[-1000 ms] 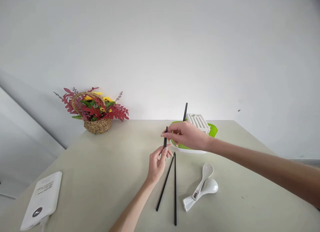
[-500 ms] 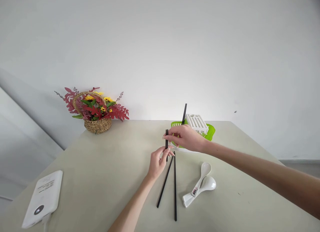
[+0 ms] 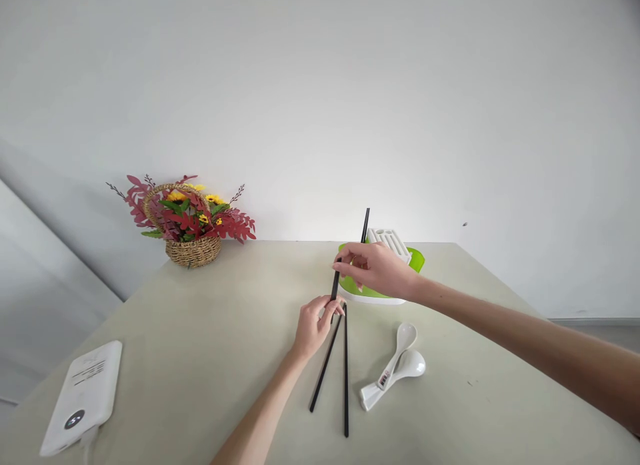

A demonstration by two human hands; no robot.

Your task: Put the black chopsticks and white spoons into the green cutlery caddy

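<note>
At the middle of the table point(image 3: 210, 345), both hands meet on one black chopstick point(image 3: 335, 286). The left hand point(image 3: 314, 328) has its fingertips point(image 3: 336, 306) pinched around the lower part of the stick, grip pressed tight on it, wrist low over the tabletop. The right hand point(image 3: 376, 270) comes in from the right, forearm stretched across the table, and its thumb and forefinger close on the top end of that same stick, so the chopstick stands nearly upright between the two hands, tilted a little to the right at its top.

Just beneath the left hand, two more black chopsticks point(image 3: 345, 371) lie flat on the table, their far ends close together near the fingers and their near ends spreading apart toward the person. To the right of them sit two white spoons point(image 3: 400, 365), one lying over the other, handles pointing toward the near edge, with a small label on the upper handle.

Behind the right hand there is a green and white cutlery drainer point(image 3: 400, 251), partly hidden by the hand, and another black chopstick point(image 3: 365, 226) pokes up out of it at a slight lean.

Farther out, a wicker flower basket point(image 3: 193, 231) with red leaves and yellow blooms stands at the far left of the table against the wall. At the near left corner lies a white power bank point(image 3: 83, 398).
</note>
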